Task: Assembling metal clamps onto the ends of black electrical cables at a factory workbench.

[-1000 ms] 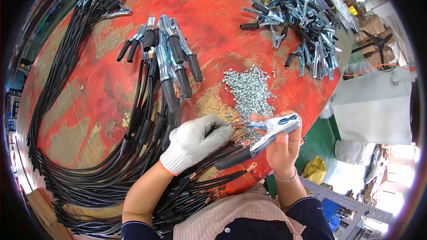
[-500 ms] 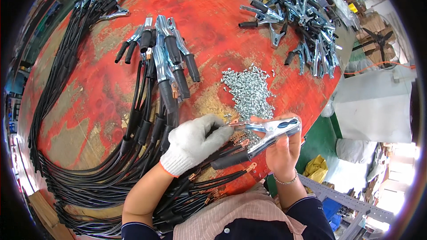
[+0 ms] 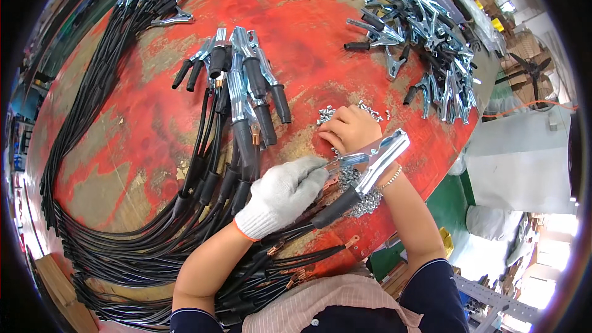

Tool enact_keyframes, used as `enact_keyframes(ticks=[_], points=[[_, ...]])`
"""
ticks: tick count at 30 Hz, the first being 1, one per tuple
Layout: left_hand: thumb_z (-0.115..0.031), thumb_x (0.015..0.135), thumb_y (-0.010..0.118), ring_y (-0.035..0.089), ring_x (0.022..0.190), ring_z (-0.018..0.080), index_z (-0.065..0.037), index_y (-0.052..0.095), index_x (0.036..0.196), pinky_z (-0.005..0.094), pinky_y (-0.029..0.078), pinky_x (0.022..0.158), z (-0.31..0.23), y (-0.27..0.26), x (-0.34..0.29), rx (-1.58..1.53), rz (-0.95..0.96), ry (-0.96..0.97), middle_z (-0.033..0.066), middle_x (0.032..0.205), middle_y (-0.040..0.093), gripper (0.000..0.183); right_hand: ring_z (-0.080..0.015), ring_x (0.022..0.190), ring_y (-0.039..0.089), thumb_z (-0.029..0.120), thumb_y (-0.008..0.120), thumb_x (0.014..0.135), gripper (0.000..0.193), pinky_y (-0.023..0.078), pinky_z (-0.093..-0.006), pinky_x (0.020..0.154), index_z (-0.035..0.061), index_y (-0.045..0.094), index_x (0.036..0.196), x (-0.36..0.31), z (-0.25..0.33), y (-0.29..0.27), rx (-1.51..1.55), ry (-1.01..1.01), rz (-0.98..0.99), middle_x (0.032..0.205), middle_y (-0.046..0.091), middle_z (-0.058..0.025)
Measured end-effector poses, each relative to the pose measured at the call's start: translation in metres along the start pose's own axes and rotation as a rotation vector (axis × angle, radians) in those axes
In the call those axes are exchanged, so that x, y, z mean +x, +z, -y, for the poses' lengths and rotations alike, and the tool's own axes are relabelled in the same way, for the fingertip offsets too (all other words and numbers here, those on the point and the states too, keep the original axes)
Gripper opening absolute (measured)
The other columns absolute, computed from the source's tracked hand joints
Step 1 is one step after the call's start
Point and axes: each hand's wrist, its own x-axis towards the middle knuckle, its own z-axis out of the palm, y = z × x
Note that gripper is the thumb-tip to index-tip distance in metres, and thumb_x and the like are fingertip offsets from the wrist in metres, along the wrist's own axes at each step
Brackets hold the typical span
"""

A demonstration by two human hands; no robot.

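Observation:
My left hand point(image 3: 280, 191), in a white knit glove, is closed on a metal spring clamp point(image 3: 377, 163) near its jaws. One black-sleeved handle of the clamp slants toward me, and its bare metal handle points up and right over my right wrist. My bare right hand point(image 3: 353, 129), wearing a beaded bracelet, is on the pile of small silver screws point(image 3: 361, 203). Its fingers are bent down together into the pile, and what they pinch is hidden. Copper cable lugs point(image 3: 351, 242) on black cables lie just below the clamp, close to my left hand.
Black cables point(image 3: 123, 243) curve across the left of the worn red table point(image 3: 296, 37). Some end in assembled clamps point(image 3: 246, 80) at the middle; another bundle point(image 3: 154, 0) lies far left. Loose clamps point(image 3: 425, 43) are heaped at the far right. A fan point(image 3: 530, 68) stands beyond the table edge.
My right hand has let go of the clamp's handles and moved up and left onto the screws. The clamp stays in my left hand, tilted more upward. The whole view has shifted slightly.

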Motion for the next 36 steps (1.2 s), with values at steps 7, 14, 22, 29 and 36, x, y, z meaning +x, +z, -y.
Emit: enact_keyframes(ticks=[7, 14, 22, 29, 36], points=[[-0.027, 0.095, 0.056, 0.068, 0.092, 0.0343, -0.005, 0.064, 0.116, 0.0390, 0.051, 0.080, -0.001, -0.002, -0.002, 0.059, -0.014, 0.043, 0.0192, 0.097, 0.068, 0.032, -0.0228, 0.080, 0.056, 0.019, 0.075, 0.076, 0.010, 0.045, -0.0364, 0.071, 0.0127, 0.068, 0.080, 0.009, -0.003, 0.004, -0.108, -0.102, 0.038, 0.079, 0.057, -0.0028], [-0.024, 0.094, 0.056, 0.069, 0.085, 0.0330, -0.007, 0.064, 0.115, 0.0382, 0.052, 0.072, 0.000, -0.003, -0.005, 0.052, -0.019, 0.055, 0.0176, 0.089, 0.068, 0.029, -0.0139, 0.083, 0.059, 0.010, 0.069, 0.086, 0.008, 0.047, -0.0286, 0.074, 0.0033, 0.067, 0.091, -0.032, 0.035, -0.026, 0.962, 0.635, 0.083, 0.092, 0.063, -0.0046], [-0.019, 0.094, 0.057, 0.064, 0.063, 0.0194, -0.006, 0.061, 0.116, 0.0325, 0.050, 0.058, -0.010, 0.000, -0.011, 0.222, -0.040, 0.217, 0.0092, 0.072, 0.065, 0.026, -0.0130, 0.094, 0.061, 0.008, 0.060, 0.092, 0.016, 0.050, -0.0280, 0.081, -0.0029, 0.064, 0.104, -0.055, 0.029, -0.035, 1.354, 0.303, 0.100, 0.098, 0.064, -0.0066], [-0.013, 0.086, 0.063, 0.063, 0.055, 0.0227, -0.006, 0.056, 0.126, 0.0357, 0.049, 0.050, -0.013, 0.003, -0.015, 0.942, -0.134, 0.742, 0.0058, 0.068, 0.062, 0.041, -0.0145, 0.096, 0.059, 0.020, 0.052, 0.100, 0.027, 0.048, -0.0287, 0.081, -0.0034, 0.066, 0.100, -0.077, 0.045, -0.053, 1.255, 0.614, 0.080, 0.102, 0.066, -0.0091], [-0.012, 0.098, 0.047, 0.055, 0.052, 0.0090, 0.002, 0.057, 0.124, 0.0254, 0.046, 0.050, -0.011, 0.009, 0.001, -0.122, -0.205, 0.105, 0.0053, 0.070, 0.060, 0.031, -0.0249, 0.081, 0.060, 0.007, 0.078, 0.075, 0.017, 0.048, -0.0348, 0.072, 0.0111, 0.072, 0.091, -0.152, 0.066, -0.061, 0.393, 0.393, 0.010, 0.087, 0.066, -0.0048]])
